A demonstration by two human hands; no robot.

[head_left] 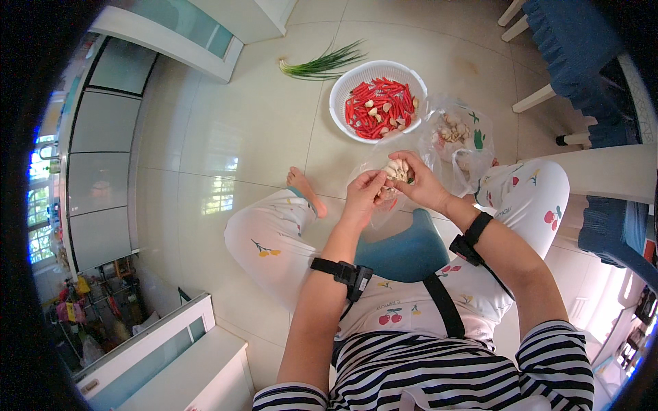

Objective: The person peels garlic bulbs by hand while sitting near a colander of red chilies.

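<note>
A garlic bulb [397,169] with its cloves showing is held between both hands above a clear plastic bag [378,156]. My right hand [420,180] grips the bulb from the right, thumb at its lower side. My left hand [364,191] pinches at its left edge with thumb and forefinger. Beyond them on the floor stands a white plastic colander [339,110]. It holds many red chili peppers [360,120] with several loose garlic cloves [386,107] on top. To its right, an open plastic bag [480,115] with green print contains more garlic bulbs [453,129].
A bunch of green onions [318,66] lies left of the colander on the tiled floor [247,118]. Below my hands is a blue plastic stool [406,251] between my legs. A table with a blue ruffled cloth [570,46] stands at right; a sliding door [205,36] is at upper left.
</note>
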